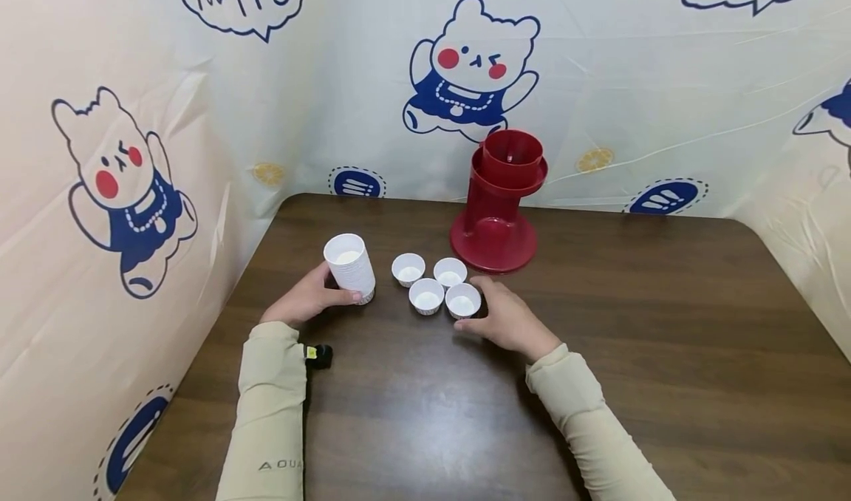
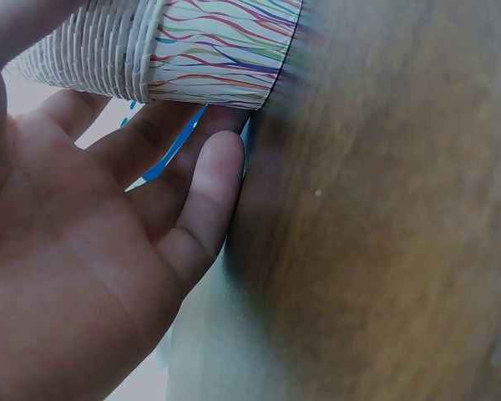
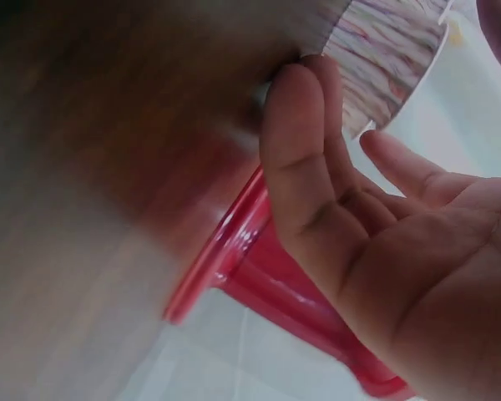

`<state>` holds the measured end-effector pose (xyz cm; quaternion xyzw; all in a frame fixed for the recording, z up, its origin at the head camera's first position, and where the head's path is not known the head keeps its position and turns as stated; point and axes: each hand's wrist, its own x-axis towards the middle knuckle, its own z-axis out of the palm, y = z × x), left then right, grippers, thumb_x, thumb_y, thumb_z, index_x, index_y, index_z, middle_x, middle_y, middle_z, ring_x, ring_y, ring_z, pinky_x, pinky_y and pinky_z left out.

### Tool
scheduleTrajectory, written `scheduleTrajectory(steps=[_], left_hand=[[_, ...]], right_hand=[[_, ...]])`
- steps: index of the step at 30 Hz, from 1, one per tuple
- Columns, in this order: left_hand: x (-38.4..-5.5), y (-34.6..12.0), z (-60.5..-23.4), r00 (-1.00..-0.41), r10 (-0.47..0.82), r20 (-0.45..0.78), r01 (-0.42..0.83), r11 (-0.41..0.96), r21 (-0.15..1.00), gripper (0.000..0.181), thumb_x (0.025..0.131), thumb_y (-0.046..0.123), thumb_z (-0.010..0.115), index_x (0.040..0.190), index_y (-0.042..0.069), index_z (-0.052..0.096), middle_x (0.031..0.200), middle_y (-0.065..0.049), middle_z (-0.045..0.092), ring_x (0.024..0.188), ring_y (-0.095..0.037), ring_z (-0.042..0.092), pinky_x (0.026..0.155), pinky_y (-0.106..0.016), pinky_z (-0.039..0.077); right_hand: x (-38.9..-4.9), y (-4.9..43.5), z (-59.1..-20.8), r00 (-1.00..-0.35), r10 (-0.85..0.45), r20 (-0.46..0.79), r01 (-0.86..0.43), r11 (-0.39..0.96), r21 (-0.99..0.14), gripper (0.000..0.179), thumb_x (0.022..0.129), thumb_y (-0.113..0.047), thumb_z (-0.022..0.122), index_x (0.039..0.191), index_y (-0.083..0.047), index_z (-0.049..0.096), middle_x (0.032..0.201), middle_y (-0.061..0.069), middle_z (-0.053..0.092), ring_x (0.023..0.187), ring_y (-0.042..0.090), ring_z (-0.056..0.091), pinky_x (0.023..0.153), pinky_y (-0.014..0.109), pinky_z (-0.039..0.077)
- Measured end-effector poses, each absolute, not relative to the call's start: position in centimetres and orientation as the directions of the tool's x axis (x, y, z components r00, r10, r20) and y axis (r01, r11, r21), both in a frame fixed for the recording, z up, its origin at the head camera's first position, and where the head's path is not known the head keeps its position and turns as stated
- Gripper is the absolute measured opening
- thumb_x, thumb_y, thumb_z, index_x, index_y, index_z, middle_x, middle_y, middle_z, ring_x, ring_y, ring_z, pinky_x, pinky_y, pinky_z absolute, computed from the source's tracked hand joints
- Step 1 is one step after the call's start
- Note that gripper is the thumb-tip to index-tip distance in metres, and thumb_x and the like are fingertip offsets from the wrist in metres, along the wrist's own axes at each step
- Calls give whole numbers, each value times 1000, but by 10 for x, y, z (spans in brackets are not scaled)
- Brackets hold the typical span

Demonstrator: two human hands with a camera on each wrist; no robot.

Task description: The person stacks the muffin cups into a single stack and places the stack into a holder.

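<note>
A tall stack of nested white baking cups (image 1: pixel 350 268) stands at the left of the table, its outer wall printed with wavy coloured lines in the left wrist view. My left hand (image 1: pixel 314 295) holds it low down, thumb on the near side and fingers behind. Several single cups sit mouth up in a cluster to its right. At the cluster's right edge, my right hand (image 1: pixel 504 316) has its thumb and fingers spread around the nearest-right cup (image 1: pixel 462 301). In the right wrist view the fingertips (image 3: pixel 294 100) are right beside that cup's wall, with the thumb apart from it.
Behind the cups stands a red plastic dispenser (image 1: pixel 495 242) with a round base and a cylinder on top. A small black object (image 1: pixel 319 356) with a yellow-green mark lies by the left sleeve. Printed cloth (image 1: pixel 372 80) hangs around the brown table (image 1: pixel 665 324).
</note>
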<state>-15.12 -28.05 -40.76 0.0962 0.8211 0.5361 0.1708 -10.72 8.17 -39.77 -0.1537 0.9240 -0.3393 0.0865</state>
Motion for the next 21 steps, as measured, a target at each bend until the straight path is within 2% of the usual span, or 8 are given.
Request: scheduleTrajectory(steps=[4, 11, 15, 21], left_hand=[[-152, -281, -407, -921, 343, -183, -30, 405, 914, 82, 87, 16, 80, 151, 1, 31, 144, -24, 45, 131, -40, 42, 112, -55, 28], [-152, -281, -405, -922, 348, -172, -21, 397, 918, 80, 87, 14, 80, 150, 1, 31, 143, -24, 46, 130, -40, 42, 111, -55, 28], [-151, -280, -405, -922, 345, -175, -27, 395, 918, 81, 87, 14, 80, 150, 0, 31, 144, -25, 45, 130, -40, 42, 112, -55, 28], [-151, -280, -405, -923, 340, -178, -31, 396, 918, 80, 87, 13, 79, 150, 0, 32, 144, -25, 45, 131, -41, 42, 112, -55, 27]], right_hand=[[-106, 73, -398, -948, -318, -21, -239, 752, -614, 69, 81, -31, 86, 134, -5, 53, 117, 12, 61, 109, 29, 60, 96, 45, 47], [-105, 69, -393, -956, -293, 1, -246, 800, -547, 57, 81, -26, 85, 128, -8, 58, 110, 10, 66, 100, 30, 63, 88, 47, 50], [-106, 74, -390, -950, -311, -15, -241, 765, -597, 56, 81, -24, 85, 127, -9, 59, 108, 8, 68, 98, 28, 63, 88, 45, 49], [-108, 83, -388, -942, -336, 0, -225, 632, -742, 56, 80, -17, 86, 127, -12, 55, 110, 7, 66, 100, 24, 62, 91, 45, 48]])
